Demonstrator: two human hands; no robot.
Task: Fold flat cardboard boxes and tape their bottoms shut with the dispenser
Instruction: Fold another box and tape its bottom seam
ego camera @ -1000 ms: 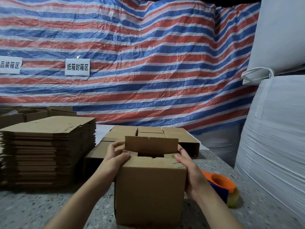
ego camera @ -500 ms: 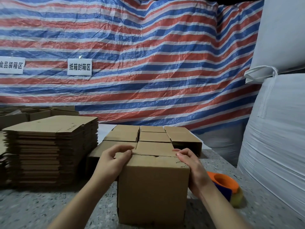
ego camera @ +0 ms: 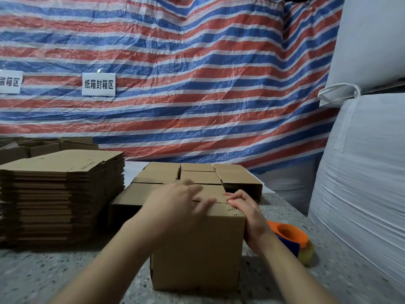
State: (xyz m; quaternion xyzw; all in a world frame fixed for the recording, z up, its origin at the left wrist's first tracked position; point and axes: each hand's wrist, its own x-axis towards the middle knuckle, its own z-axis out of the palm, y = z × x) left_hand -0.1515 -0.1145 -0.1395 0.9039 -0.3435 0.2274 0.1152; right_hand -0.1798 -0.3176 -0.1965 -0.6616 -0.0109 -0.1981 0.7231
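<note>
A cardboard box (ego camera: 197, 255) stands upright near the front edge of the speckled table (ego camera: 32, 277), its flaps folded down across the top. The left hand (ego camera: 175, 205) lies over that top, fingers stretched out flat and pressing on the flaps; it is blurred, so finer detail of its grip is lost. The right hand (ego camera: 247, 213) sits at the box's upper right edge, fingers curled over the rim onto the top flap while the palm lies against the right side wall.

Just beside the right wrist, toward the table's right edge, lies the tape dispenser (ego camera: 291, 240), orange and blue with a roll of tape on its near end, touched by neither hand.

Behind the box, toward the back edge, sit several already folded boxes (ego camera: 197, 174) packed close together. On the left side of the table rises a tall stack of flat cardboard (ego camera: 61, 194). A red, white and blue striped tarp (ego camera: 197, 73) hangs behind, with a white paper sign (ego camera: 98, 84) on it, and big white sacks (ego camera: 361, 172) are stacked at the right.
</note>
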